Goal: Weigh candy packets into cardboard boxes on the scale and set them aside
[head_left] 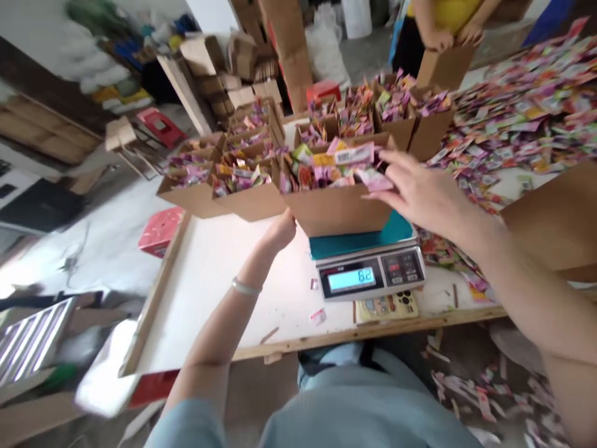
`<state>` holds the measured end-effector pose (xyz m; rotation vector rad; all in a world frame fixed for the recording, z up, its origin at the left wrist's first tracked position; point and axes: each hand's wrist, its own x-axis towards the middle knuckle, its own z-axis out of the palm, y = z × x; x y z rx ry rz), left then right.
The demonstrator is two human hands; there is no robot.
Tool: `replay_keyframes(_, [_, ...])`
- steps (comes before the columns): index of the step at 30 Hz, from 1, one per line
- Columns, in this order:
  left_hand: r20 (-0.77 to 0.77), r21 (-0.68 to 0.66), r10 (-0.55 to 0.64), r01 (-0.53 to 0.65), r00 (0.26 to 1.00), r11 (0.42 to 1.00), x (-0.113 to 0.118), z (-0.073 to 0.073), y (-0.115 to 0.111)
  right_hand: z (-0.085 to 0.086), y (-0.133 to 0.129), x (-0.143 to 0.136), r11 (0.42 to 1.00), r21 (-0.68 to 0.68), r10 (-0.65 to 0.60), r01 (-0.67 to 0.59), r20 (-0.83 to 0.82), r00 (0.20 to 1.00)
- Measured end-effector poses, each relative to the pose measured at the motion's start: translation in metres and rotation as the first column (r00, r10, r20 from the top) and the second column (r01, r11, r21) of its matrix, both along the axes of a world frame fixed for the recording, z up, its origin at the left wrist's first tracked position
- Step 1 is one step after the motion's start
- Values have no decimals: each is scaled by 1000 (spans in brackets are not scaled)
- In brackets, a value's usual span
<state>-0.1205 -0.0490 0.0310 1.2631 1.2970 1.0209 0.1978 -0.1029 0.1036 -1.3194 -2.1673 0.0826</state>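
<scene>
An open cardboard box (342,211) full of small colourful packets (347,155) is over the teal top (345,244) of a digital scale (370,274). The scale's lit display shows digits that look like 62 or 6.2. My left hand (281,230) is closed at the box's lower left corner. At the right end, my right hand (417,186) grips the box's edge, thumb toward the front wall and fingers above it. Some packets lie right beside those fingers. The far side of the box is hidden.
Several filled boxes (186,193) stand left and behind. Loose packets (527,118) are heaped on the right, near another cardboard box (555,218). A calculator (387,306) lies under the scale's front. Across the table, another person's hands (441,40) rest on a box.
</scene>
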Motion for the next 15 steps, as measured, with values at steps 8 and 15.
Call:
replay_keyframes(8, [106, 0, 274, -276, 956, 961, -52, -16, -42, 42, -11, 40, 995, 92, -26, 35, -96, 995])
replay_keyframes(15, [132, 75, 374, -385, 918, 920, -81, -19, -68, 52, 4, 50, 999, 24, 33, -34, 17, 999])
